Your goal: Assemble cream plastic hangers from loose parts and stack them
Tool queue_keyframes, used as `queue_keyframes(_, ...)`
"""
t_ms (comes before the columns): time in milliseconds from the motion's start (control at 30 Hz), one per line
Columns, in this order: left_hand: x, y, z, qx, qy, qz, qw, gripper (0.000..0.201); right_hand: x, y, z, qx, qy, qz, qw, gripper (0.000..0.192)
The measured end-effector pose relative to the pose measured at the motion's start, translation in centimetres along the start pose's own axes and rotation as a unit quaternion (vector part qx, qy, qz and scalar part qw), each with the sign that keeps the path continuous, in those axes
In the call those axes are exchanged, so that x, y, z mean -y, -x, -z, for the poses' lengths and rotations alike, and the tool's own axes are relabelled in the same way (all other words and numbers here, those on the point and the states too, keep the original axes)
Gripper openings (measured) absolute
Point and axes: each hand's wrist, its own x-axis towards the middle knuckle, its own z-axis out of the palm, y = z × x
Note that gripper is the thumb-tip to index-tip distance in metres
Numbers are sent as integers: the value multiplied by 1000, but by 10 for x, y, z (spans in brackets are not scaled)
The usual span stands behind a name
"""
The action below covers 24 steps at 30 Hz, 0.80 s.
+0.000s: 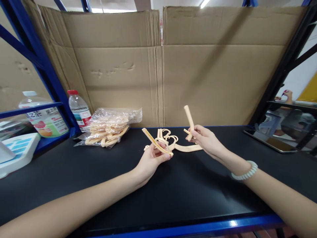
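My left hand (150, 161) is closed around a long, slightly curved cream plastic hanger arm (151, 138), its channelled side partly showing. A short way to the right, my right hand (205, 140) pinches a second cream hanger arm (188, 115), which points upward above the tabletop. The two pieces are apart. Behind and between my hands, more cream hanger parts (187, 148) lie on the black table, with curled hooks (174, 138) among them. My fingers hide part of that group.
A clear plastic bag of cream hanger parts (106, 129) lies left on the black tabletop (158, 198). A red-capped bottle (78, 109) and a larger white-capped bottle (47, 115) stand beyond it. Cardboard panels (223, 72) close off the back. A phone (269, 141) lies at right.
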Motion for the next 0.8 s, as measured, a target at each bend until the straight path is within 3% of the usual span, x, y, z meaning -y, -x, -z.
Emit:
queue_keyframes(100, 1, 0, 1, 5, -12, -8, 1000, 33, 4, 9, -12, 71, -64, -22, 995, 27)
queue_keyframes(267, 6, -1, 4, 16, 9, -14, 1000, 36, 12, 22, -27, 176, -49, 17, 983, 24)
queue_keyframes(500, 8, -2, 5, 42, -1, -29, 999, 31, 11, 25, -30, 180, -52, 23, 982, 21)
queue_keyframes(800, 3, -1, 2, 26, -20, -16, 999, 30, 13, 28, -34, 192, -79, 36, 978, 18)
